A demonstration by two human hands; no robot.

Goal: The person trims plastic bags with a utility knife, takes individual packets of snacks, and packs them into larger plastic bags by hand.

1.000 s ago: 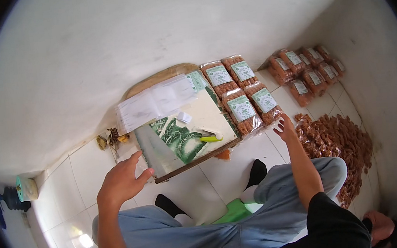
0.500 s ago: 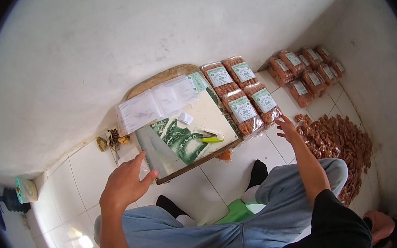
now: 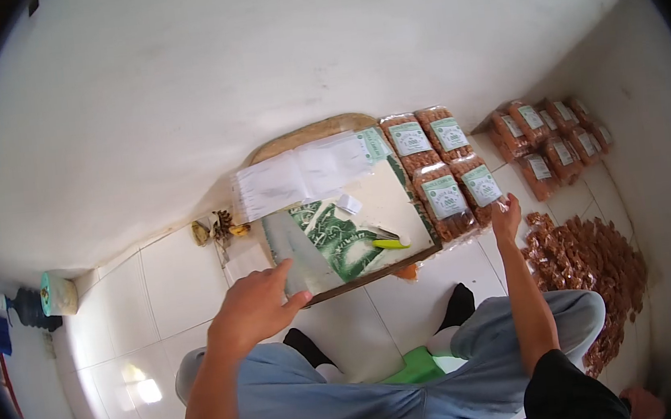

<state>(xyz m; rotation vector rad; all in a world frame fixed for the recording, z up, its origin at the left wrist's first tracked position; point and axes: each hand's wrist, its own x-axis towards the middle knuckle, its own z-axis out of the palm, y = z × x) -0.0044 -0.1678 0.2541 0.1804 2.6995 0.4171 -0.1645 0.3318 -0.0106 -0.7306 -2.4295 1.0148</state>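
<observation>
My left hand (image 3: 260,307) hovers at the near left corner of a low board (image 3: 382,193), thumb and index finger apart, holding nothing. My right hand (image 3: 506,221) is at the near right corner of a labelled plastic packet (image 3: 482,186) of brown pieces; whether the fingertips touch it I cannot tell. Its fingers are slightly bent and apart. Beside that packet lie another near packet (image 3: 445,199) and two behind. On the board are a lime-green stapler (image 3: 390,243), a small white block (image 3: 349,203), clear plastic bags (image 3: 292,173) and green printed labels (image 3: 374,144).
Several finished packets (image 3: 559,143) are stacked by the right wall. A large heap of small wrapped brown pieces (image 3: 591,266) covers the floor at my right knee. Bananas (image 3: 228,226) lie left of the board. A tub (image 3: 58,293) stands at the far left.
My view has shifted, so the board and packets appear farther right and lower. My right hand's fingers have bent a little at the packet's corner. My left hand remains spread.
</observation>
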